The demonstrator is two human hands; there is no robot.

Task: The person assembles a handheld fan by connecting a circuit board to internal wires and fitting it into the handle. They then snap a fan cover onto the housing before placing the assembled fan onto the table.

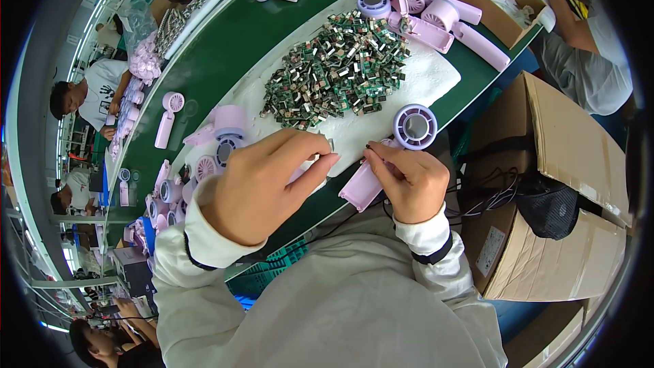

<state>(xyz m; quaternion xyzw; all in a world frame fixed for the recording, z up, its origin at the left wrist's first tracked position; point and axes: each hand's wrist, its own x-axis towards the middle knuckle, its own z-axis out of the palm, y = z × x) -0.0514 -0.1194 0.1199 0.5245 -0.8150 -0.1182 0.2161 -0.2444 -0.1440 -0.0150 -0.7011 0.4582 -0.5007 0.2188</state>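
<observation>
My right hand (412,180) is closed around the neck of a lilac handheld fan (361,185), whose round grey-centred head (415,127) sticks out beyond my fingers. The fan's handle is open along one side and slants toward me. A small dark bit shows at my right fingertips. To its left, my left hand (266,177) is closed in a pinch, with a tiny silvery piece (331,144) just showing by the fingertips; its kind is not clear. Beyond both hands, a heap of small green circuit boards (337,71) lies on a white foam sheet (436,78).
More lilac fans and casings (426,0) pile up at the far right, others (170,197) left of my left hand. An open carton (490,0) stands on the green table (225,41). Large cardboard boxes (545,245) and black cables (487,197) sit at my right. Co-workers sit around.
</observation>
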